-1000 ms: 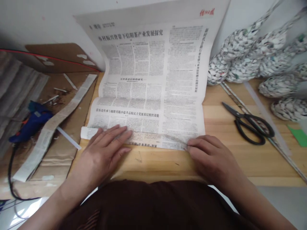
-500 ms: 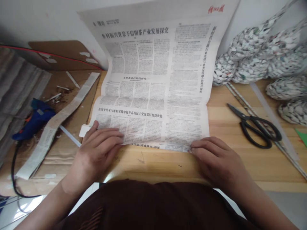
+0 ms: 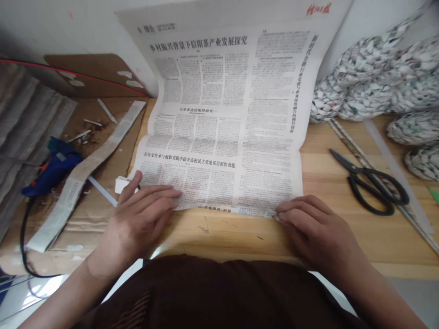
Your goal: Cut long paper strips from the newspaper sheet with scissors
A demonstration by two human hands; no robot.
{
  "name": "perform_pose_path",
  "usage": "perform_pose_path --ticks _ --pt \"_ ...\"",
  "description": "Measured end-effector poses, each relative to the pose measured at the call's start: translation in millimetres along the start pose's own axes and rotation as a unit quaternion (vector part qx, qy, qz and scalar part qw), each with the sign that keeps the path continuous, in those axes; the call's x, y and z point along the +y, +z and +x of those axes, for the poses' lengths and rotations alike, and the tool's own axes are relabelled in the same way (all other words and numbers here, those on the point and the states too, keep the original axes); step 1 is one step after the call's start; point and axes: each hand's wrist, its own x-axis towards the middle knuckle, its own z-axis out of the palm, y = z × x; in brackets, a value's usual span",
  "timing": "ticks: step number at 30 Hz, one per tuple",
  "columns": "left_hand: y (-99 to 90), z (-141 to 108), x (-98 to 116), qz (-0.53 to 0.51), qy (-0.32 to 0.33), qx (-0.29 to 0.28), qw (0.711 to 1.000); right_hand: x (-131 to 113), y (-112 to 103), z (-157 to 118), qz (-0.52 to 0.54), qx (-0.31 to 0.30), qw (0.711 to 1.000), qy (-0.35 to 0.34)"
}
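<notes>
A large sheet of newspaper [image 3: 206, 132] lies on the wooden table, its far end rising against the wall. Its near edge is turned up in a narrow fold, with a strip of upside-down print showing. My left hand [image 3: 142, 214] holds the left part of this edge, fingers laid over the paper and the thumb sticking up apart. At the right corner my right hand [image 3: 313, 224] pinches the same edge between closed fingers. The undersides of both hands are hidden. Just beyond my left thumb a small white block-like piece [image 3: 121, 184] sits by the paper.
Black-handled scissors [image 3: 372, 183] lie on the right beside a thin paper rod [image 3: 356, 157]. Woven paper bundles [image 3: 363, 98] are piled at the back right. On the left, cardboard [image 3: 91, 219] carries a blue glue gun [image 3: 55, 167] and a folded newspaper strip [image 3: 73, 189].
The whole view has shifted slightly, so things appear a little further right. The turned-up strip along the near edge looks slightly narrower; both hands keep their places on it.
</notes>
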Motion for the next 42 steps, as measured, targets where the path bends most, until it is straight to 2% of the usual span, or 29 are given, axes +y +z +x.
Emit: perform_pose_path --ticks 5,13,16,20,28,36,42 --pt "-4.6 1 6 0.011 -0.016 -0.021 1.000 2 1 -2 0.016 0.008 1.000 0.010" --pt "-13.8 13 21 0.027 -0.114 -0.073 0.990 -1 1 -2 0.034 0.020 0.998 0.049" --pt "-11.4 9 16 0.026 -0.098 -0.071 0.992 -6 -2 1 0.027 0.024 0.998 0.053" --pt "-3.8 2 6 0.014 -0.060 -0.029 0.998 -11 -4 8 0.022 0.018 0.997 0.071" --pt "3.7 3 0 0.025 -0.053 -0.001 0.998 -9 4 10 -0.057 0.009 0.988 0.146" --pt "10.6 2 -9 0.020 -0.057 0.004 0.998 -5 1 10 -0.085 0.007 0.979 0.187" --pt "14.4 6 -13 0.012 -0.054 -0.022 0.998 -5 -4 4 -0.076 0.013 0.969 0.233"
